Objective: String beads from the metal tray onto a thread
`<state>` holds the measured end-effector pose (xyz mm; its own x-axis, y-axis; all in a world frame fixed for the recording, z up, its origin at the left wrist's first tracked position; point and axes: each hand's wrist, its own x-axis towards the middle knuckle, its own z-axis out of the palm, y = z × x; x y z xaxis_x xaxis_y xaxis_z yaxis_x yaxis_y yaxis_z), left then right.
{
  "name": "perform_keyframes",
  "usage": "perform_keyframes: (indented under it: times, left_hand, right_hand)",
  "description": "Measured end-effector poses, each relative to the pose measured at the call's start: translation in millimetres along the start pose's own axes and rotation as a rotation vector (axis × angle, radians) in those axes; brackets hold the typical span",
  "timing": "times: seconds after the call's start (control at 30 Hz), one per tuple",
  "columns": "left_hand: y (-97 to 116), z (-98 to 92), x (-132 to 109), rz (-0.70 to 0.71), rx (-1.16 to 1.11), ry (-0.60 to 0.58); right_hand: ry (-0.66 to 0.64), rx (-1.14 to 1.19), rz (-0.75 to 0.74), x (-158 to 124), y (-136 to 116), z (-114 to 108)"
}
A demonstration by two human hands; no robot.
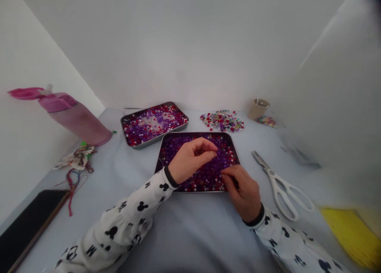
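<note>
My left hand hovers over the near dark metal tray, its thumb and fingertips pinched together. Beside the tray's right front corner is my right hand, lower down, with thumb and forefinger pressed together at the edge of the beads. Whatever either pinch holds is too fine to make out. Purple beads fill much of this tray, with red and clear ones toward its right and front sides. Both wrists wear black cuffs below white printed sleeves.
Behind stand a second bead tray, a loose bead pile and a small beige cup. White-handled scissors and a yellow sheet lie right. A pink bottle, tangled threads and a dark phone-like slab are left.
</note>
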<state>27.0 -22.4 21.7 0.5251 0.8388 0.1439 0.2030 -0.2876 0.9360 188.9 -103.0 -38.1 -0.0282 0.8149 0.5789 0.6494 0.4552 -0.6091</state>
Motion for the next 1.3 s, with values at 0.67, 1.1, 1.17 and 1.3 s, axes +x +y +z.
perform_keyframes:
  times: [0.67,1.1,1.17,1.3]
  left_hand:
    - [-24.1,18.6,-12.8,-0.324,-0.444,-0.125]
    - [-25.2,19.5,-14.4,-0.269,-0.415,-0.133]
    - [-24.8,19.3,-14.4,-0.264,-0.387,-0.129]
    - [-24.8,19.5,-14.6,-0.226,-0.312,-0.118]
  right_hand:
    - [0.041,0.017,0.018,3.3,-4.2,-1.6]
    - [0.065,-0.019,-0.002,3.1,-4.7,0.3]
    - [0.059,-0.03,-0.005,2.8,-3.7,0.8]
    - [0.036,-0.057,-0.002,2.8,-2.2,1.6]
